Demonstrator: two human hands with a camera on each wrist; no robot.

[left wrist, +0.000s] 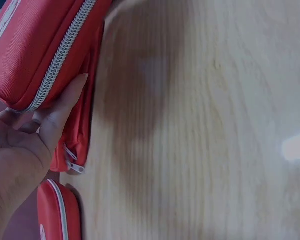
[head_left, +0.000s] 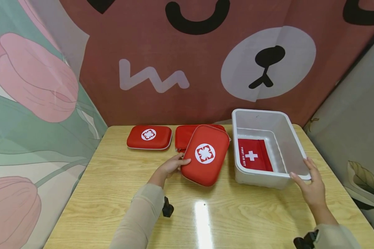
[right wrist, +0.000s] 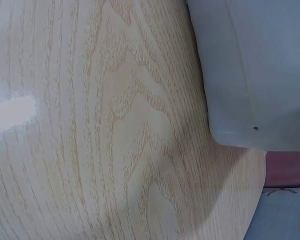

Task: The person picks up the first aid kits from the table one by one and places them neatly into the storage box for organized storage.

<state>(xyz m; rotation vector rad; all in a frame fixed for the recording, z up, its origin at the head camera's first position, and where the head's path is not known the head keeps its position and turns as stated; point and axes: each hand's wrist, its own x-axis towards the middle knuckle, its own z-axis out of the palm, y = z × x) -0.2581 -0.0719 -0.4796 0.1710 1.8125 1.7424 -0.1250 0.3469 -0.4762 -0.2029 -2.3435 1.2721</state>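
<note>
On the left of the head view, a small red hard-shell case with a white round emblem (head_left: 149, 137) lies on the pale wooden table (head_left: 112, 183). Toward the middle, the left hand (head_left: 170, 166) clamps the left edge of a larger red, rounded, zip-edged case (head_left: 205, 154), thumb on its face. So one-sided a hold looks prone to twisting; I'd press firmly and carry it level. Behind it, a red zipped fabric pouch (head_left: 184, 136) is partly covered; I can't tell whether the two touch. Most left fingertips hide behind the case.

At the right, a flat red FIRST AID KIT pouch (head_left: 255, 157) lies inside a white rectangular plastic bin (head_left: 261, 180), its near edge hard to make out past the rim. The right hand (head_left: 313, 190) grips the bin's near right corner, thumb and fingers apart; light pressure should steady it without tipping. The right wrist view catches merely a sliver of that hand.
</note>
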